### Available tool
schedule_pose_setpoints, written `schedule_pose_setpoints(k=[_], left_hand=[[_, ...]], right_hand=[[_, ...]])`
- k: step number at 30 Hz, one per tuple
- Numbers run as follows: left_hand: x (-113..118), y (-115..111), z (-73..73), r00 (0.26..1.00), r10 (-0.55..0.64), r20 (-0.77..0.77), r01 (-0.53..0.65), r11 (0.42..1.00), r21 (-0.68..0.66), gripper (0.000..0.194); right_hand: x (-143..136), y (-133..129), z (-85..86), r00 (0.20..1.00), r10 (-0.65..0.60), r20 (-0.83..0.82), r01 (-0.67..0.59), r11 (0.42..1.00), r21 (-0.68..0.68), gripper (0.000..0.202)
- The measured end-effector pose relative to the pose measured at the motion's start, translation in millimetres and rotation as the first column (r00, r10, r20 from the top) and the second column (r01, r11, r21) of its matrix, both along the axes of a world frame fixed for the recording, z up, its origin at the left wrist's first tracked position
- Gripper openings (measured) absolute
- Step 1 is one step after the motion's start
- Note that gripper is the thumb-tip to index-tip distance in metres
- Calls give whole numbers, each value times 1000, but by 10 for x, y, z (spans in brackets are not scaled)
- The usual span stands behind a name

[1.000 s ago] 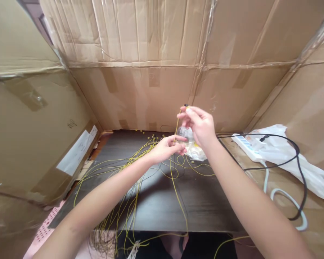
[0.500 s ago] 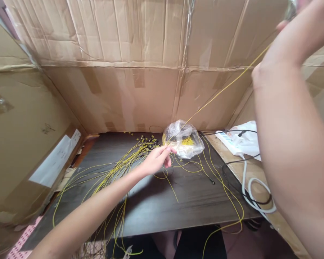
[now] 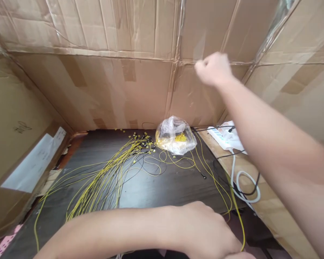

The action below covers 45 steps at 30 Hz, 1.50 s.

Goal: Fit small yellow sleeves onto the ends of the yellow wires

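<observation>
Loosely blurred, your right hand (image 3: 214,69) has its fingers curled into a fist right of upper centre; you cannot tell whether they hold anything. Your left hand (image 3: 205,228), at lower right, has its fingers cut off, their state unclear. Beside it a yellow wire (image 3: 239,216) curves upward. More yellow wires (image 3: 95,183) fan across the counter (image 3: 164,189) at left, near a clear bag (image 3: 172,144).

Hands: two, right (image 3: 215,71) between 1 and 2 o'clock, left (image 3: 205,227) at 5
Yellow cables (image 3: 101,176): many, toward 8, too overlapped to count
Loose black cable tip (image 3: 204,176): one, at 4
Clear bag (image 3: 169,141): one, near centre
Power strip (image 3: 218,139): one, at 3
Desk (image 3: 162,190): one
</observation>
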<state>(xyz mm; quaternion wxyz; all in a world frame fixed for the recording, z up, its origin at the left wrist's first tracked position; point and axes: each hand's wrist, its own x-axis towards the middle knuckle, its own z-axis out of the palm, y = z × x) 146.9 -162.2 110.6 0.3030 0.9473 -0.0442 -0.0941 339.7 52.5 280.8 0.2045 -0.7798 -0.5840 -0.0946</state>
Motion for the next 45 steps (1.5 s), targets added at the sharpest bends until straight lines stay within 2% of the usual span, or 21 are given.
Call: schedule_pose_setpoints(k=[2,4,6,9,12,14,16,17,19,21,22,24,26,27,29,31,33,36,38,41,45], left_hand=[[174,-55,-82,999,8,-54,-2,994,108,55],[294,-70,-152,996,61,-64,-50,986,158,55],[358,-72,-209,995,75,-69,-64,986,153,53],[383,-83,-311,997,36,-74,-29,995,95,51],[413,-102,-478,999,13,-37,-12,1000,23,46],[495,-124,-615,1000,26,5,-26,999,-20,44],[642,-162,-741,996,74,40,-72,996,-58,44],[732,-186,-789,994,104,42,-100,992,-73,44],[898,-238,-839,992,125,15,-122,986,-116,47],[976,-279,-822,992,125,2,-123,978,-168,52],[964,-289,-791,991,131,-14,-131,976,-173,52],[828,-276,-701,985,133,-106,-147,980,-133,52],[574,-201,-604,977,165,-139,-172,984,-44,49],[418,-134,-564,972,203,-120,-204,979,5,47],[80,63,-516,947,322,-5,-320,944,76,43],[-268,335,-519,873,461,161,-480,871,105,34],[-604,648,-571,800,550,240,-591,793,149,24],[-1039,1086,-710,612,719,329,-782,612,116,23],[-1249,1294,-820,520,762,385,-841,535,76,28],[-1422,1451,-955,473,768,432,-869,487,86,31],[-1475,1482,-1027,446,776,446,-879,474,54,31]], right_hand=[[-56,58,-200,998,-55,34,56,998,-36,50],[-69,115,-527,996,-89,23,91,985,-143,47],[-23,162,-851,991,-133,7,126,926,-356,44],[110,192,-1150,990,-136,-46,102,893,-437,39],[223,173,-1194,991,-102,-91,58,917,-395,39],[224,128,-1134,995,-41,-96,12,959,-285,39],[132,46,-1063,988,93,-125,-110,985,-132,33],[52,-11,-1038,967,195,-166,-208,975,-71,28],[-156,-154,-1037,877,381,-294,-415,908,-60,21],[-382,-328,-1111,781,480,-400,-582,792,-185,19],[-485,-422,-1174,760,504,-409,-630,726,-275,20],[-644,-616,-1336,772,523,-360,-634,606,-480,21],[-725,-804,-1511,815,521,-255,-545,535,-646,20],[-734,-891,-1591,837,515,-187,-486,541,-686,19],[-693,-1038,-1719,895,444,-27,-335,632,-699,21],[-589,-1140,-1802,952,283,114,-138,733,-666,30],[-462,-1194,-1861,972,157,175,-5,758,-652,37],[-339,-1223,-1952,978,122,172,27,737,-676,58],[-357,-1239,-2033,974,148,174,11,730,-683,61],[-508,-1271,-2173,955,205,215,-15,755,-655,48],[-730,-1284,-2255,921,288,261,-70,783,-619,35]])
